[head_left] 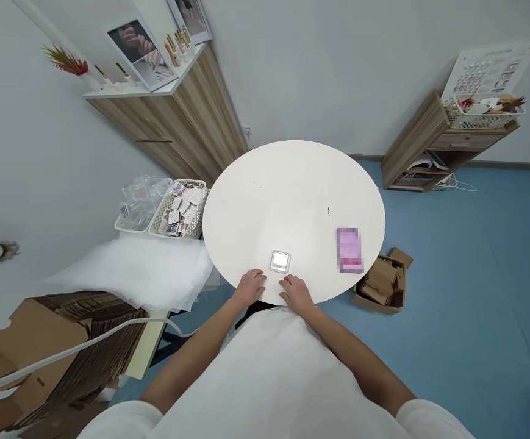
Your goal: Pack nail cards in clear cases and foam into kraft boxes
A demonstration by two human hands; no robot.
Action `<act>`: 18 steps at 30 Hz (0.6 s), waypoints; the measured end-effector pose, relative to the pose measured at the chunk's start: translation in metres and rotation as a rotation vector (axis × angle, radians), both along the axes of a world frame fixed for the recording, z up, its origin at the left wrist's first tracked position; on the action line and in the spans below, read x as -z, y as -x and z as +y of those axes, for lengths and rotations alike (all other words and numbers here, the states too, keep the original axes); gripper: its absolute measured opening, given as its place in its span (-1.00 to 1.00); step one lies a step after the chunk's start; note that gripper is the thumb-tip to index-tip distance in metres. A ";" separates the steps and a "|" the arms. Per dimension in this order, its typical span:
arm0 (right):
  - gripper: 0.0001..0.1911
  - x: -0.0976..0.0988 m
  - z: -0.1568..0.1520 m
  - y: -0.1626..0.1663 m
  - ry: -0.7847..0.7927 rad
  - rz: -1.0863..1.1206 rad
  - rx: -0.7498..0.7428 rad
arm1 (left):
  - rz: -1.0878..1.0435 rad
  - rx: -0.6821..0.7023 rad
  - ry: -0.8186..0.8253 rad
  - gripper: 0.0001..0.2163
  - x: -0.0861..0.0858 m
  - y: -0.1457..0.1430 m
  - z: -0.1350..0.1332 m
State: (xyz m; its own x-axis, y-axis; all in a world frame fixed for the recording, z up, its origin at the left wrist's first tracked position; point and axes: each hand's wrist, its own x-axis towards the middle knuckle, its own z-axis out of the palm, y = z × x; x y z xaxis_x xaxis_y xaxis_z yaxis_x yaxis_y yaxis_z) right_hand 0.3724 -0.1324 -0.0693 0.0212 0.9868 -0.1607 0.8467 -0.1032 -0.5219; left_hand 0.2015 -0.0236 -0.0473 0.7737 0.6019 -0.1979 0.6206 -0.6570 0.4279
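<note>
A small clear case [280, 261] with a white, shiny face lies flat near the front edge of the round white table [292, 183]. My left hand [249, 288] rests on the tabletop to the left of the case, fingers loosely curved and apart, holding nothing. On the other side, just below the case's right corner, my right hand [297, 294] also rests on the table with its fingers spread. Neither hand touches the case. A pink, pixelated rectangular item [349, 250] lies at the table's right side.
Left of the table stand a white basket of small cards [180, 210], clear plastic packaging [141, 198], white sheeting [141, 268] and stacked flat cardboard [82, 347]. An open cardboard box [383, 283] sits on the floor at right. Wooden cabinets [191, 103] stand behind.
</note>
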 end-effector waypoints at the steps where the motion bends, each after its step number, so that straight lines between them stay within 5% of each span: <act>1: -0.76 0.001 0.002 0.001 0.014 -0.039 -0.008 | 0.018 0.010 -0.014 -0.73 0.000 0.000 -0.001; 14: -0.81 0.004 0.015 0.009 0.040 -0.233 -0.014 | 0.149 0.121 -0.168 -0.73 -0.011 -0.010 0.003; 18: -0.85 -0.004 0.008 0.010 0.026 -0.177 -0.012 | 0.178 0.271 -0.241 -0.85 -0.010 -0.005 0.007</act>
State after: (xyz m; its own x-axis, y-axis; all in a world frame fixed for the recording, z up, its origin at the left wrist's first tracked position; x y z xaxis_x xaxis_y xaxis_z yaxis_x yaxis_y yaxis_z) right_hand 0.3621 -0.1245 -0.0658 0.0398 0.9827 -0.1811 0.9262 -0.1043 -0.3623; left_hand 0.2062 -0.0167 -0.0378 0.8770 0.4265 -0.2213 0.4618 -0.8755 0.1426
